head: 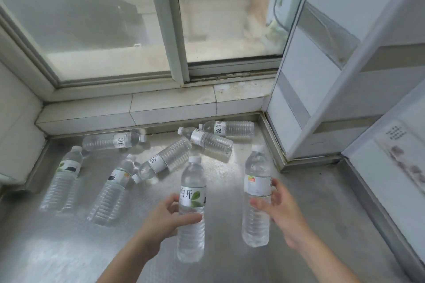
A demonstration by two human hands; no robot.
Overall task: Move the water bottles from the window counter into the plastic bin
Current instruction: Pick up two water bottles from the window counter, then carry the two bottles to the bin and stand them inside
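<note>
Several clear water bottles with white caps rest on the metal window counter (230, 259). Two stand upright near me. My left hand (165, 218) grips the middle upright bottle (192, 232) just below its label, thumb across the front. My right hand (279, 209) is at the right side of the other upright bottle (256, 190), fingers spread and curled around it without a closed grip. Two more bottles (64, 177) (112, 188) stand at the left. Others lie on their sides near the tiled sill: one at the back left (110, 141), one in the middle (164, 159), two at the back right (210, 141) (231, 128). No plastic bin is in view.
A tiled sill (172, 108) and a sliding window (177, 30) bound the counter at the back. A white wall (16, 117) closes the left side. White panelled walls (322, 99) with a metal skirting (273, 145) close the right.
</note>
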